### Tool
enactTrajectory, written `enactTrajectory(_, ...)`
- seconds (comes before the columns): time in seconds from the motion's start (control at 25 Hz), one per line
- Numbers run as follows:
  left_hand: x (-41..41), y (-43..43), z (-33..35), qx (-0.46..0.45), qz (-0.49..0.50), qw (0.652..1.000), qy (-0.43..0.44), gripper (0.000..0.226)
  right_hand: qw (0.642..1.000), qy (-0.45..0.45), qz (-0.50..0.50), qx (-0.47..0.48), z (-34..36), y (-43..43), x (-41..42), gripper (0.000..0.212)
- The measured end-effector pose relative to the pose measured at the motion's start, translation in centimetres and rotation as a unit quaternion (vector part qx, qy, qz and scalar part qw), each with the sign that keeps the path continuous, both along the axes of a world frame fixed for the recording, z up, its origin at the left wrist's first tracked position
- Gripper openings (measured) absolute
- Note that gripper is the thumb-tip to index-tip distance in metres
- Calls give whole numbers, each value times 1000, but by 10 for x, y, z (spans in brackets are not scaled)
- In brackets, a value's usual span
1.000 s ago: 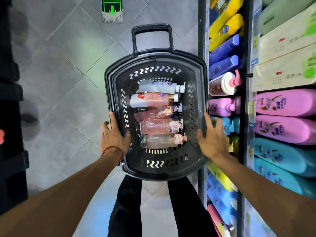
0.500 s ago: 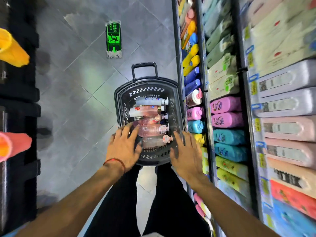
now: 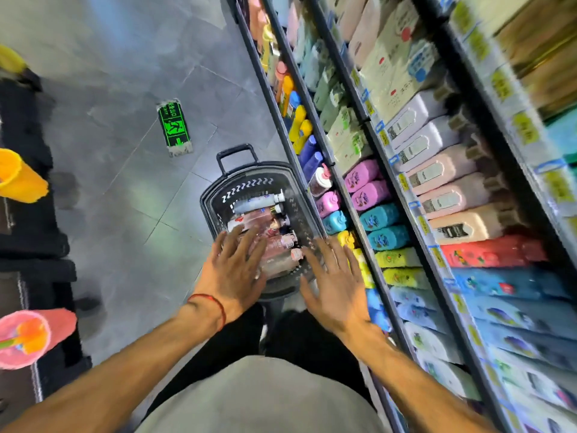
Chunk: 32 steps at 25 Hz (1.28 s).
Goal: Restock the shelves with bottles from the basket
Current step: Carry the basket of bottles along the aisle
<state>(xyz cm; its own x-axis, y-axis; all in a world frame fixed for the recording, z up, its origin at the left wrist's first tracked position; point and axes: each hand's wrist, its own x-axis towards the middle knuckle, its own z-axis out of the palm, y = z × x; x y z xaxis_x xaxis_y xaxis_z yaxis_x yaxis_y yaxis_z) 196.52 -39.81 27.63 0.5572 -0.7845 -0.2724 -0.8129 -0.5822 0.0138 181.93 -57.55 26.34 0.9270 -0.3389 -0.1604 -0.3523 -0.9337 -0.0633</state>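
Observation:
A black plastic basket [image 3: 249, 179] with a pull handle stands on the floor beside the shelves [image 3: 368, 145]. Several pink and white bottles [image 3: 265, 220] lie side by side inside it. My left hand [image 3: 234, 270], with a red string at the wrist, hovers with spread fingers over the basket's near left part and hides some bottles. Over the basket's near right rim, my right hand [image 3: 334, 282] is spread flat too. Neither hand holds anything.
The shelves on the right are packed with pink, blue, yellow and white bottles [image 3: 371, 195] lying in rows. A green exit sign [image 3: 175, 126] is stuck on the grey tiled floor. Dark racks with orange and pink items [image 3: 22, 179] line the left side.
Both hands have let go of the basket's sides and lifted above it with spread fingers. The view has risen, so the basket looks smaller and more shelf levels show.

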Motion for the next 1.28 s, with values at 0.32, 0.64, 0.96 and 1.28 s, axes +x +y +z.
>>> enactTrajectory(0.32,-21,41,39,-51,-128,989,-60,66,993,-83,-36,-77,41,32,-41,65)
enactTrajectory(0.64,24,62,64,-51,-220,969,-98,77,980,-103,-119,-125,62,83,-54,65)
enactTrajectory(0.96,129,31,58,-114,-320,939,-58,66,937,-115,-316,-97,65,136,31,62)
enactTrajectory(1.28,212,-4,27,-70,-443,894,-25,69,881,-102,-453,-89,46,170,95,68)
